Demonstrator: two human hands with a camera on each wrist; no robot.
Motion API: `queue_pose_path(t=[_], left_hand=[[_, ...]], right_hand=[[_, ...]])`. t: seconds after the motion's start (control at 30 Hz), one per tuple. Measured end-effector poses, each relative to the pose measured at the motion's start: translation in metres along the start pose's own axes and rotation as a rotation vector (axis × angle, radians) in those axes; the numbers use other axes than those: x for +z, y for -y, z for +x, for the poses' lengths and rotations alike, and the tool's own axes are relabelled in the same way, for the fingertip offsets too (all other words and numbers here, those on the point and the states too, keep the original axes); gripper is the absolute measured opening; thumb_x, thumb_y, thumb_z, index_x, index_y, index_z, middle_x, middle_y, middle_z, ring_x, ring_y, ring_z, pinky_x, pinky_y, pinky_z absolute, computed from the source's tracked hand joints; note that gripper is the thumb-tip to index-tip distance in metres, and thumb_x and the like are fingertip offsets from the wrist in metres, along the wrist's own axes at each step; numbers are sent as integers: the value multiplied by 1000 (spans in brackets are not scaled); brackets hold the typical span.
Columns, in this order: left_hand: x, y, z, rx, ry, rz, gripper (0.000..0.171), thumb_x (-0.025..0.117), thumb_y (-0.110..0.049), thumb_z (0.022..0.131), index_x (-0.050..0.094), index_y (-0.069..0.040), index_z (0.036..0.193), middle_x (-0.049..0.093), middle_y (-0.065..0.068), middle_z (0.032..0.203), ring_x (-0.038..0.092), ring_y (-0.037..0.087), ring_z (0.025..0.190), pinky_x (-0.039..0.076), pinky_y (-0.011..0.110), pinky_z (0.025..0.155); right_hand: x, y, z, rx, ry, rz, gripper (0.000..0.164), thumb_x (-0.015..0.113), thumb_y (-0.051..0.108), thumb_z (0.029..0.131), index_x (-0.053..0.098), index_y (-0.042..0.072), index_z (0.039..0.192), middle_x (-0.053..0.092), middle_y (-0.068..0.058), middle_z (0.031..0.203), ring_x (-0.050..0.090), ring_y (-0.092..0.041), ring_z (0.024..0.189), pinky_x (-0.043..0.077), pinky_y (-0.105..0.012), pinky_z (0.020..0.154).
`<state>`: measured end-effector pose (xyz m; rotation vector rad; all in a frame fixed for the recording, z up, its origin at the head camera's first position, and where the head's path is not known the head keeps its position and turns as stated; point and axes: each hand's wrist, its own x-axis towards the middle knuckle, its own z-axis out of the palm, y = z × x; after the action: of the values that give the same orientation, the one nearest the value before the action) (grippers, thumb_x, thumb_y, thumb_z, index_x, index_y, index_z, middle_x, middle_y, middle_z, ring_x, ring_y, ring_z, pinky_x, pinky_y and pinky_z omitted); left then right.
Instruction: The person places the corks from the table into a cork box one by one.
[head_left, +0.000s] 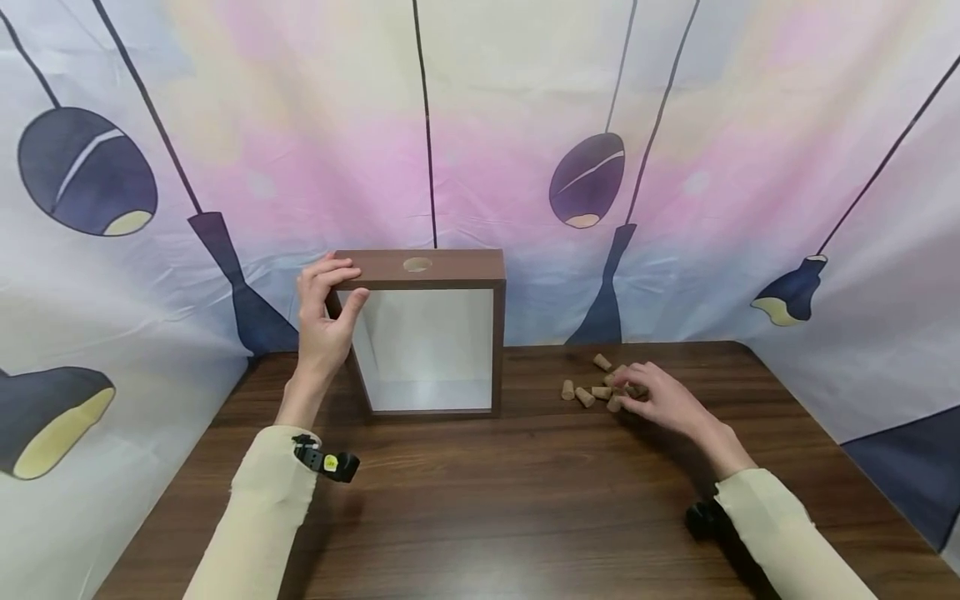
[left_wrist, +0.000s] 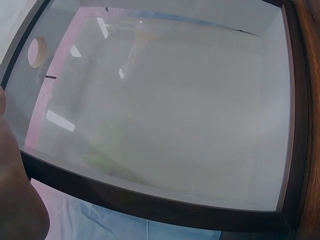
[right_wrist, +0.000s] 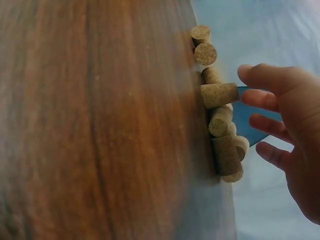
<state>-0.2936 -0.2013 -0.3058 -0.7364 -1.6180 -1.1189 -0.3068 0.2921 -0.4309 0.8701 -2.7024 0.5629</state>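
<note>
A brown wooden shadow box (head_left: pixel 450 268) stands upright at the back of the table, with a round hole (head_left: pixel 417 264) in its top side and a clear front with a pale inside. My left hand (head_left: pixel 321 312) grips its upper left corner, fingers over the top and thumb at the front edge. The left wrist view shows the dark frame (left_wrist: pixel 150 204) close up. Right of the box lie several small tapered corks (head_left: pixel 584 397) in a loose cluster. My right hand (head_left: pixel 663 402) hovers at them; in the right wrist view, thumb and fingers stand apart beside an upright cork (right_wrist: pixel 219 95).
The dark wood table (head_left: pixel 480 500) reaches back to a printed cloth (head_left: pixel 495 125) with hanging-lamp drawings, which also closes off both sides. A black wrist camera (head_left: pixel 330 461) sits on the left sleeve, and another (head_left: pixel 703 520) on the right.
</note>
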Motion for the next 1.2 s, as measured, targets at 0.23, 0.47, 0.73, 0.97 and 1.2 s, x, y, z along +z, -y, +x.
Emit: queue_pose_path(t=[0.23, 0.47, 0.73, 0.97, 1.2], left_hand=[[1, 24, -6, 36, -53, 37, 46, 67, -33, 91, 64, 9, 108, 55, 31, 119, 42, 33, 137, 26, 47, 118], [4, 37, -10, 51, -65, 53, 49, 67, -39, 89, 66, 6, 108, 57, 28, 120, 43, 34, 135, 27, 47, 117], [5, 36, -5, 84, -82, 83, 48, 64, -38, 90, 65, 7, 106, 56, 30, 117, 44, 47, 129, 28, 48, 116], [7, 29, -4, 75, -81, 105, 46, 63, -34, 90, 65, 8, 107, 55, 31, 117, 43, 46, 130, 30, 47, 116], [4, 35, -9, 68, -81, 127, 43, 63, -34, 88, 67, 4, 108, 57, 27, 119, 45, 44, 131, 32, 46, 115]], right_hand=[[4, -3, -1, -14, 55, 13, 25, 72, 10, 89, 72, 16, 114, 67, -3, 116, 55, -23, 98, 46, -39, 77], [3, -6, -5, -47, 9, 9, 24, 74, 8, 87, 74, 15, 110, 68, 1, 109, 56, -21, 95, 47, -38, 77], [-12, 5, 8, -96, -67, 27, 21, 73, 10, 88, 74, 13, 109, 68, 4, 102, 56, -23, 93, 45, -36, 73], [-32, 25, 26, -243, -208, -6, 26, 77, 4, 82, 74, 10, 107, 69, 1, 100, 57, -17, 93, 49, -36, 74], [-48, 44, 44, -336, -294, -9, 31, 79, -2, 78, 74, 8, 106, 70, -1, 100, 58, -19, 99, 46, -33, 85]])
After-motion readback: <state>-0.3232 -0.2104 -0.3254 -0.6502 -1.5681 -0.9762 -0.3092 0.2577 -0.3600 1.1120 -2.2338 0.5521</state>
